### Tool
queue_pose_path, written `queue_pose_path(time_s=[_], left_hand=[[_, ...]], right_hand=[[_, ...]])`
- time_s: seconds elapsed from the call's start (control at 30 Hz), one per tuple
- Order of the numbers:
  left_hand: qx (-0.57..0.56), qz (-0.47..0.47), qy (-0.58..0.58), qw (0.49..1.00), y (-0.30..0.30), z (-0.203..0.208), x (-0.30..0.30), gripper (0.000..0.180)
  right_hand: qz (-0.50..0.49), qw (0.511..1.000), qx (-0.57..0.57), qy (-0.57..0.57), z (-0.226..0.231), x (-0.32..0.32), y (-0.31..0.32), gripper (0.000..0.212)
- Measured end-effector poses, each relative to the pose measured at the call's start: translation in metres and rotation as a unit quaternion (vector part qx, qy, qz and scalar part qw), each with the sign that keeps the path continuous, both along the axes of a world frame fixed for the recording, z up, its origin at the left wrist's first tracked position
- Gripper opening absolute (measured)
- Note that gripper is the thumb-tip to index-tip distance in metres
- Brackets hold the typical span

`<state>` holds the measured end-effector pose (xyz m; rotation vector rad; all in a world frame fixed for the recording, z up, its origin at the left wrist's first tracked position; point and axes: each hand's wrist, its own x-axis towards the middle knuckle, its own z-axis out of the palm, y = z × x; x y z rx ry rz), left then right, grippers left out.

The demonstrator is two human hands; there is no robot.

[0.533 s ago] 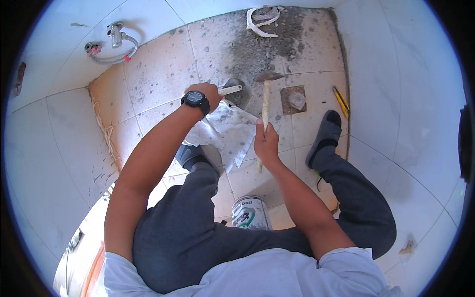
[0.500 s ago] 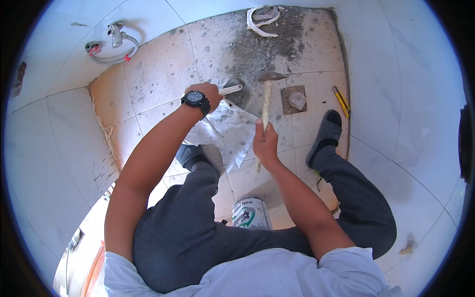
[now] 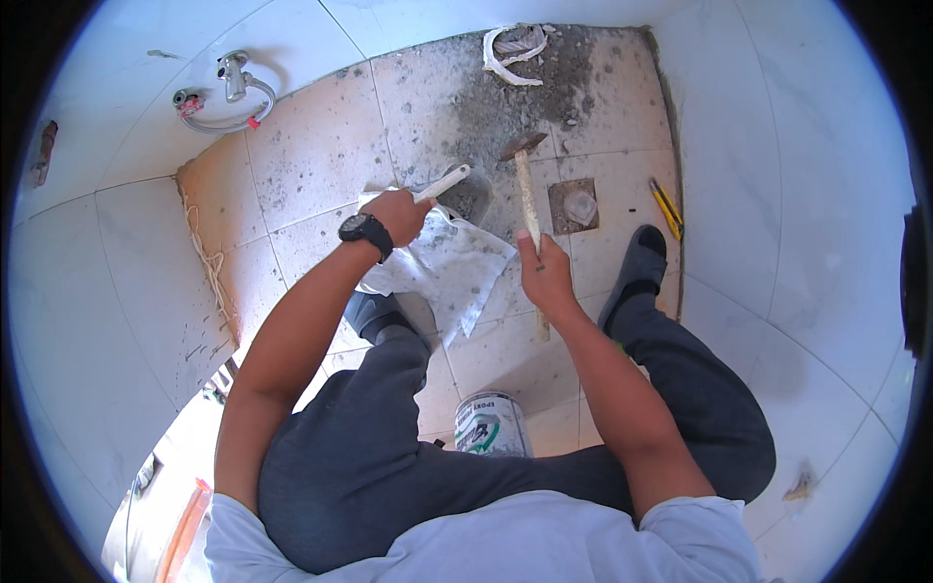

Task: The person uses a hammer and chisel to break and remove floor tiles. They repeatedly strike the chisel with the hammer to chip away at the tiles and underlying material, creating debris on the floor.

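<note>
My left hand (image 3: 397, 219), with a black watch on its wrist, is closed round a pale flat bar (image 3: 447, 183) that has a small hole at its far end. The bar slants over a dark round hole (image 3: 474, 202) in the tiled floor. A crumpled, dirty white sheet (image 3: 452, 264) spreads under and beside that hand, partly over the hole's near edge. To the right, my right hand (image 3: 549, 277) grips the worn wooden handle of a hammer (image 3: 526, 180). Its rusty head points away from me, apart from the bar. Whatever the bar's near end looks like is hidden by my left hand.
Right of the hammer lies a square floor drain (image 3: 574, 206), then a yellow utility knife (image 3: 668, 208) by the wall. Rubble (image 3: 564, 83) and a broken white ring (image 3: 498, 63) lie far off. A paint bucket (image 3: 493, 428) stands between my legs; a valve with hose (image 3: 233, 78) is on the left wall.
My right hand has shifted to the right, and the hammer now leans leftward at its head. My left hand has drawn slightly nearer to me, and the bar slants more steeply.
</note>
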<state>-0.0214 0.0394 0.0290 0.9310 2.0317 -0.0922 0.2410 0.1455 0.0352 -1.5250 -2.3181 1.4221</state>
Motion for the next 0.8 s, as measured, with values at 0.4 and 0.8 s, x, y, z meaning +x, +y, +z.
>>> queue_pose_path(time_s=[0.4, 0.8], left_hand=[[-0.002, 0.032, -0.008, 0.999, -0.014, -0.016, 0.019, 0.064], [-0.017, 0.020, -0.017, 1.000, -0.010, -0.022, 0.014, 0.061]], right_hand=[[0.018, 1.000, 0.000, -0.015, 0.013, -0.014, -0.015, 0.050], [0.020, 0.999, 0.006, -0.028, 0.021, -0.024, -0.005, 0.048]])
